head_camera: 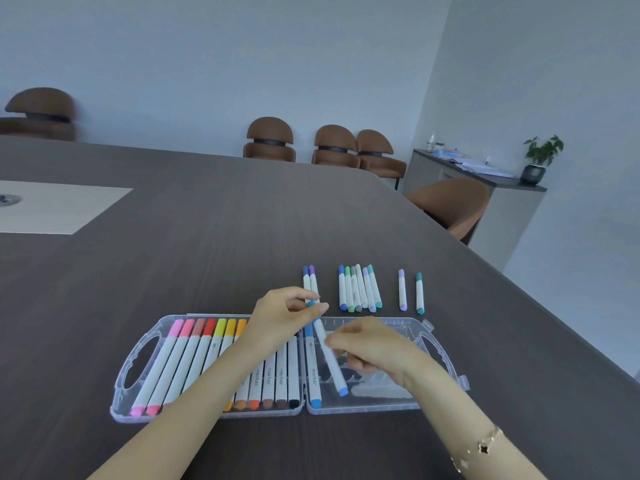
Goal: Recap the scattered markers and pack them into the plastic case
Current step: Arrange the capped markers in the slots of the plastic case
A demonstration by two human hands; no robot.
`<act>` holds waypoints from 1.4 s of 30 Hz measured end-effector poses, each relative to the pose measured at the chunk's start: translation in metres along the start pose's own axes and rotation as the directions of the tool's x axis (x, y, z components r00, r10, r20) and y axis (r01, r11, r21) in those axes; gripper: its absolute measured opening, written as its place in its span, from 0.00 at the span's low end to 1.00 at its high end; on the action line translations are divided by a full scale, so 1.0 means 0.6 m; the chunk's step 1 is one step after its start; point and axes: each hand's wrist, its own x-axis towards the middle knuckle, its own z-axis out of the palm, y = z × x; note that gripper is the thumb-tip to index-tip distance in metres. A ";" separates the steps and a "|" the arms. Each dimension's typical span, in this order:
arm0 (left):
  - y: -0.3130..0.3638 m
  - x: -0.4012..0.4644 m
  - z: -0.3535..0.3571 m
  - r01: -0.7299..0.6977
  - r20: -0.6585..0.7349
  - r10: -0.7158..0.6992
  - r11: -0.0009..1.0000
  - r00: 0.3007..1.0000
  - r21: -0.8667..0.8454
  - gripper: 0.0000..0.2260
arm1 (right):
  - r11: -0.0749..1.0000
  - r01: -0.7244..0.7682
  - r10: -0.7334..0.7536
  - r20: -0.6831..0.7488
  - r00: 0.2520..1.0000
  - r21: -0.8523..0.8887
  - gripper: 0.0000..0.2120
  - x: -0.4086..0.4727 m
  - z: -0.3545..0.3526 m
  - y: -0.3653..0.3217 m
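Note:
A clear plastic case (138, 368) lies open flat on the dark table. Its left half holds a row of capped markers (194, 355) from pink to black. One blue marker (314, 382) lies in the right half beside the hinge. A second blue marker (332, 362) is held slanted over the right half: my left hand (284, 315) pinches its upper end, my right hand (367, 344) grips its middle. Behind the case lie two markers (309, 277), a group of several markers (360, 289), a lilac marker (402, 290) and a teal marker (419, 293).
The table's right edge (519, 289) runs diagonally close to the loose markers. Brown chairs (446, 202) stand around the table. A light inset panel (62, 206) sits at far left. A sideboard with a potted plant (540, 157) is at the back right.

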 end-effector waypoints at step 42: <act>-0.011 0.013 -0.018 -0.097 0.094 0.072 0.950 0.993 0.297 0.10 | 0.939 0.183 -0.208 -0.057 0.976 -0.292 0.12 0.023 0.000 0.024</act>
